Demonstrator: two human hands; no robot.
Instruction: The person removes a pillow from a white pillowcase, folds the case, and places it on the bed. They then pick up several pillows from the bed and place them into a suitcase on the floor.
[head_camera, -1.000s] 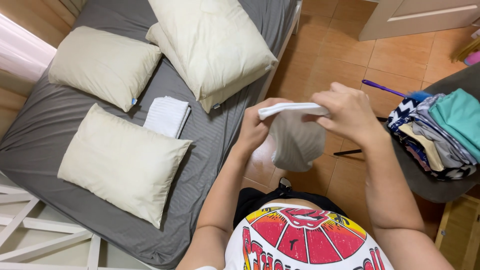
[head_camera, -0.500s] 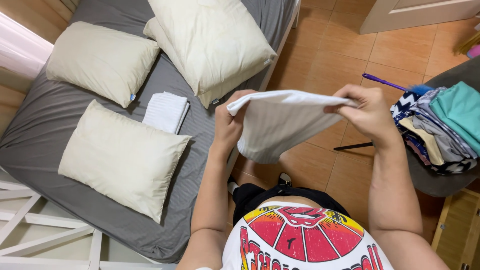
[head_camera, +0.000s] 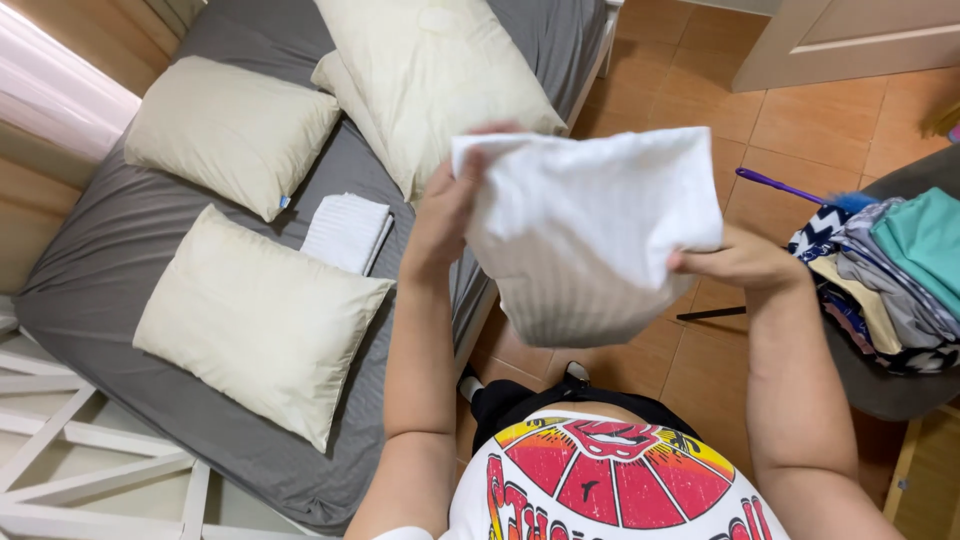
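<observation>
Left hand, right hand hold white cloth.

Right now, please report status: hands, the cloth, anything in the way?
Left hand and right hand both grip the white cloth, spread in the air. Bed on the left, pile of clothes on the right. Nothing between.

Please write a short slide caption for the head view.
Both hands, left hand and right hand, hold a white cloth beside a grey bed.

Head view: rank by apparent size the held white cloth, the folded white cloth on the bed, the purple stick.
1. Held white cloth, though it is nearest the camera
2. Folded white cloth
3. Purple stick, partly hidden
</observation>
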